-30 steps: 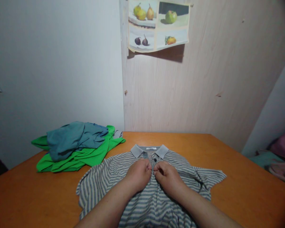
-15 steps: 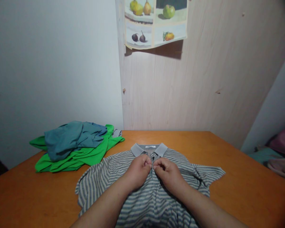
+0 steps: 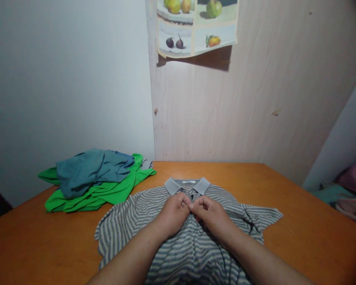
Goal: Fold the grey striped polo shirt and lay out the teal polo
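Worktop point(image 3: 296, 209): runs back to the wall point(image 3: 213, 114).
Shirt point(image 3: 121, 221): on the worktop, front and centre, collar point(image 3: 201, 186) toward the wall.
Hands: left hand point(image 3: 174, 213) and right hand point(image 3: 211, 213) together on the shirt, just below the collar.
Clothes pile point(image 3: 95, 174): on the worktop, left of the shirt and farther back.
Painting sheet point(image 3: 192, 31): on the wall, above and behind the shirt.
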Demonstrator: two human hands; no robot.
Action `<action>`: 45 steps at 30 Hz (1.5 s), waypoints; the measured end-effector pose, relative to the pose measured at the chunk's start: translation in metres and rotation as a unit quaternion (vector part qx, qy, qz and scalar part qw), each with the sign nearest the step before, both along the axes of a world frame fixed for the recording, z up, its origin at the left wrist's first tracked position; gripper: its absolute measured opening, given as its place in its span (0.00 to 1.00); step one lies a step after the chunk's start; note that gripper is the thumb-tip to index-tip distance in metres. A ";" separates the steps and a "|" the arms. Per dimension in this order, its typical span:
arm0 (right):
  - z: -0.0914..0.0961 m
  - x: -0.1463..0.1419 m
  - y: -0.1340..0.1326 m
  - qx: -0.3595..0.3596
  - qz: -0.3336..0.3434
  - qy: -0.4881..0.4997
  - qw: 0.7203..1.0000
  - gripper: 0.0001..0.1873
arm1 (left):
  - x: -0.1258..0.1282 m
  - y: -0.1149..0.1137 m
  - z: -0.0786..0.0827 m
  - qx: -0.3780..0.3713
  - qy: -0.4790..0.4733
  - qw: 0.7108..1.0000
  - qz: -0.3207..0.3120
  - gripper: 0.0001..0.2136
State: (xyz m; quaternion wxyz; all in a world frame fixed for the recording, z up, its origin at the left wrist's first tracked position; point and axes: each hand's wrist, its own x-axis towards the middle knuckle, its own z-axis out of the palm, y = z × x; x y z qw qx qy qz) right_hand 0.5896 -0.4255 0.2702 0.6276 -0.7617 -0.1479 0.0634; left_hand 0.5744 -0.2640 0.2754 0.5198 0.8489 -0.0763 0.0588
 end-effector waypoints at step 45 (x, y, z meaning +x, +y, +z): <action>-0.001 0.001 -0.004 0.018 -0.012 0.053 0.998 0.12 | 0.001 0.000 0.000 0.006 0.009 1.000 0.015 0.04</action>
